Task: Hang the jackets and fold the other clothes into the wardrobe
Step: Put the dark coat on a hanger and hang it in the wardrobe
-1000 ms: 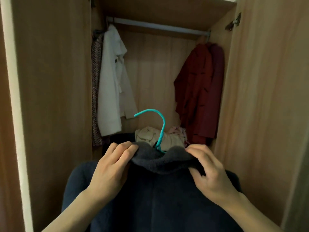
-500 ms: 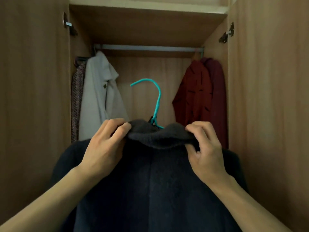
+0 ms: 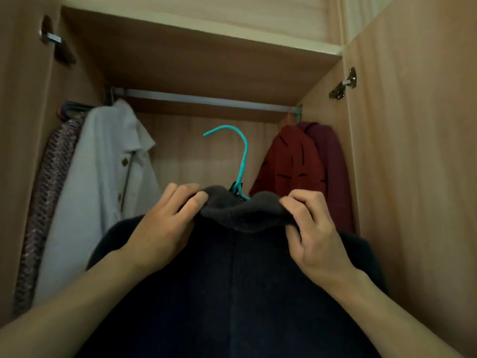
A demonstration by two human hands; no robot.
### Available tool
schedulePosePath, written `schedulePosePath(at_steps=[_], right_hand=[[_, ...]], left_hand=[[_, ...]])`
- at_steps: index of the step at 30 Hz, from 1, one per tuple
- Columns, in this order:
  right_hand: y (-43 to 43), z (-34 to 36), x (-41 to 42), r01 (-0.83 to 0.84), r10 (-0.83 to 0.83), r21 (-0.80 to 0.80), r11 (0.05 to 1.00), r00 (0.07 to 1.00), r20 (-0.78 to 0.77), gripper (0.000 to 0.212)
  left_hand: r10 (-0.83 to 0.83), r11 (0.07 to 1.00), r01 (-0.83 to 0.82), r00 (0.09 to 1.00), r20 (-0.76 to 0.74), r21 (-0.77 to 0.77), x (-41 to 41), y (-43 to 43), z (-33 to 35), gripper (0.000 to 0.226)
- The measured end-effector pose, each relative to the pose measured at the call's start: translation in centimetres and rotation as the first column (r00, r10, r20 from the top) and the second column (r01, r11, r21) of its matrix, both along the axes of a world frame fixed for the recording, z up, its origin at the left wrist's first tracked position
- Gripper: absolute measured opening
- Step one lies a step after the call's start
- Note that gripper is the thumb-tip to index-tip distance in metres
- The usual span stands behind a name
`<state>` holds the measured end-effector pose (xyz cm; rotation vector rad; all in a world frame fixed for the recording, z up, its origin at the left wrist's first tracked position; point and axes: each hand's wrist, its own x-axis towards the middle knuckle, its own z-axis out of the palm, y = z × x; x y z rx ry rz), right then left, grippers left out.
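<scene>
Count of hands: two, the left hand [image 3: 165, 223] and the right hand [image 3: 315, 236]; both bare, both raised below the rail [image 3: 206, 99] of the wardrobe [image 3: 180, 60].
Count of garments: five; one dark jacket [image 3: 232, 280] held up, four hanging from the rail.
Count of hangers plainly seen: one, the teal hanger [image 3: 242, 161]; the hooks at the rail's two ends are too small to count.
Count of hinges: two; the left hinge [image 3: 51, 40] above the rail's left end, the right hinge [image 3: 344, 85] just past its right end.
Left end of the rail: a patterned knit garment [image 3: 49, 189] outermost; a white jacket [image 3: 103, 189] just beside it, toward the rail's middle.
Right end of the rail: a red jacket [image 3: 291, 161]; a maroon garment [image 3: 333, 161] touching it, nearest the rail's end.
Dark jacket: below the rail's middle and nearer the camera than the rail; its back faces the camera; its collar [image 3: 245, 213] is uppermost.
Teal hanger: inside the dark jacket; its neck rises out of the collar's middle; its hook stands upright under the rail, apart from it, not yet hooked on; the tip points toward the rail's left end.
Left hand: fingers curled over the collar's left end, gripping it; thumb hidden.
Right hand: fingers curled over the collar's right end, thumb beneath, pinching the fold.
Jacket against the hands: the collar spans from one hand to the other; the hanger's neck stands between them; the jacket's body hangs below both hands, behind both forearms.
</scene>
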<state>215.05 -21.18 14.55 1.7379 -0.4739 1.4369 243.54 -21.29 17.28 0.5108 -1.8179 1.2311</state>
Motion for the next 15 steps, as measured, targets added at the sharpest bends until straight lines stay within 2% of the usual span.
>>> schedulePosePath(at_steps=[6,12,15], right_hand=[[-6.1,3.5,1.6,0.16,-0.16,-0.139,0.977,0.987,0.013,0.051],[-11.4,8.4,2.7,0.339,-0.339,-0.22,0.915,0.94,0.038,0.048],[-13.5,10.5,2.7,0.396,-0.395,-0.219,0.892,0.917,0.051,0.046]], left_hand=[[-0.107,0.99,0.103,0.994,-0.03,-0.1,0.9,-9.3,3.1,0.034],[-0.056,0.957,0.021,0.992,-0.11,-0.291,1.5,-16.9,7.5,0.034],[-0.068,0.948,0.019,0.987,-0.146,-0.317,0.9,-19.8,9.1,0.032]])
